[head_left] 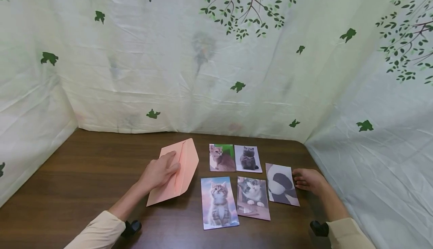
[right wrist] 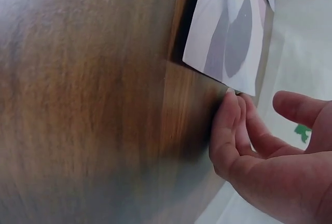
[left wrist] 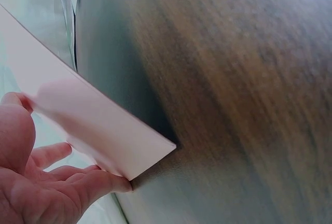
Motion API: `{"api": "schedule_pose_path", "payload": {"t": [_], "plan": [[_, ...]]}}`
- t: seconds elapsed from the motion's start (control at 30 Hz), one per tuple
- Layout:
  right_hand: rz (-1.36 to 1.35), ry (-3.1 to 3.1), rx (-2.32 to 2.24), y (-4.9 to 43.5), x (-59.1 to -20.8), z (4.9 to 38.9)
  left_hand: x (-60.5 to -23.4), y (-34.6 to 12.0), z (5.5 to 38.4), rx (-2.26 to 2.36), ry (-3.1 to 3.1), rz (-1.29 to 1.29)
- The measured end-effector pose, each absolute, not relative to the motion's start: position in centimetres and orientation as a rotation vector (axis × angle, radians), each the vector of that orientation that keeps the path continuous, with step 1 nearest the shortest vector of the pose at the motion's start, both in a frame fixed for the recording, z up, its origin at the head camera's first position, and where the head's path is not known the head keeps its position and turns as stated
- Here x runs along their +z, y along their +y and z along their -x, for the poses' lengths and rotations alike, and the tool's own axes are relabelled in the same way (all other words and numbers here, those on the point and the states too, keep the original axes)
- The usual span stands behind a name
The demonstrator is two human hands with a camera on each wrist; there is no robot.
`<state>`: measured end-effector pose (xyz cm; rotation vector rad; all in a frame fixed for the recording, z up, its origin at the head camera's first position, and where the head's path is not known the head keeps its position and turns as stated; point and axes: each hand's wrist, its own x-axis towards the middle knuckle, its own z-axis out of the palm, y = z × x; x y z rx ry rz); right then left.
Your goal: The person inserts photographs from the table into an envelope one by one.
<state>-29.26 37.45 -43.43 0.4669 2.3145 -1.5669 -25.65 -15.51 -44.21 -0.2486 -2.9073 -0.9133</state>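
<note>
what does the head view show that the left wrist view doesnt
Only the head view shows the five animal photos, such as the kitten photo and the black and white photo, plus the right hand at that photo's edge.

Only the left wrist view shows the fingers from below, under the envelope's lifted edge.

Both show the left hand holding the pink envelope above the wooden table, with the leaf-print cloth behind.
</note>
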Motion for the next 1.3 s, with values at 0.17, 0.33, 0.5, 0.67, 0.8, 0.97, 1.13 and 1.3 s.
{"api": "schedule_pose_path", "payload": {"t": [0.17, 0.33, 0.5, 0.67, 0.8, 0.97, 1.13, 1.3], "plan": [[-0.479, 2.324, -1.544, 37.4, -43.6, 29.6, -44.3, -15.5, 25.7, -0.904, -2.910, 0.260], [-0.486, 2.317, -1.555, 37.4, -43.6, 30.0, -44.3, -15.4, 25.7, -0.912, -2.908, 0.251], [-0.534, 2.307, -1.587, 37.3, -43.5, 30.3, -44.2, -15.2, 25.6, -0.938, -2.908, 0.230], [-0.509, 2.294, -1.596, 37.3, -43.6, 30.5, -44.2, -15.2, 25.6, -0.940, -2.900, 0.220], [-0.490, 2.271, -1.607, 37.3, -43.6, 30.5, -44.2, -15.2, 25.6, -0.939, -2.899, 0.210], [-0.455, 2.236, -1.617, 37.2, -43.2, 30.5, -44.2, -15.3, 25.5, -0.931, -2.907, 0.206], [-0.418, 2.228, -1.577, 37.1, -42.8, 30.4, -44.1, -15.4, 25.5, -0.946, -2.902, 0.205], [-0.366, 2.213, -1.509, 37.1, -42.7, 30.4, -44.2, -15.5, 25.5, -0.949, -2.891, 0.209]]}}
